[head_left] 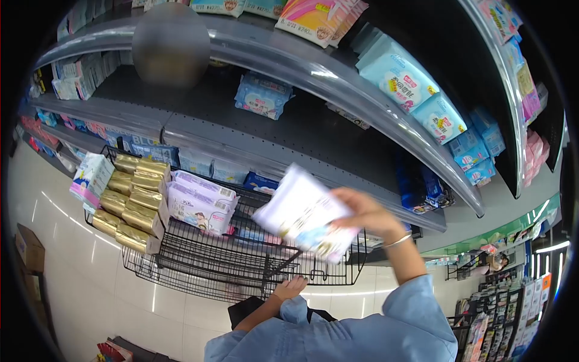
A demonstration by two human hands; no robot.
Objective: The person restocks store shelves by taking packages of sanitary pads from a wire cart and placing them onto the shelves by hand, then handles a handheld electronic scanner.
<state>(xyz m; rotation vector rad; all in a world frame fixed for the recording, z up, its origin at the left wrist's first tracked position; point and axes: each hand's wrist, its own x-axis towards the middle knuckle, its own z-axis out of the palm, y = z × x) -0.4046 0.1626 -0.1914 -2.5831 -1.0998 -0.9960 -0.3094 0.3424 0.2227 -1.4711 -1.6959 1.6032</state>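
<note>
- My right grip [369, 214], near 4 o'clock from the centre of my view, is closed with thumb and fingers on one edge of a white package [304, 211]; both are blurred.
- The white package is tilted, close to centre, above the right part of a black wire cart [199, 247]; a band [399, 240] circles that wrist.
- My left grip [291, 288], at 6 o'clock, has its fingers on the near edge of the wire cart; I cannot tell how tightly it is closed.
- Towards 9 o'clock, purple-and-white packs [202, 208] lie in the wire cart.
- Beyond them, also at 9 o'clock, gold packs [142, 208] are stacked close together, with a white, blue and pink pack [90, 178] at their outer side.
- At 12 o'clock, a blue pack [260, 99] sits on a dark shelf [199, 108].
- Between 1 and 2 o'clock I see light-blue packs [401, 78] on a shelf behind a clear edge strip.
- Between 8 and 9 o'clock, a cardboard box [30, 247] is at the far side, near the pale tiled floor [78, 271].
</note>
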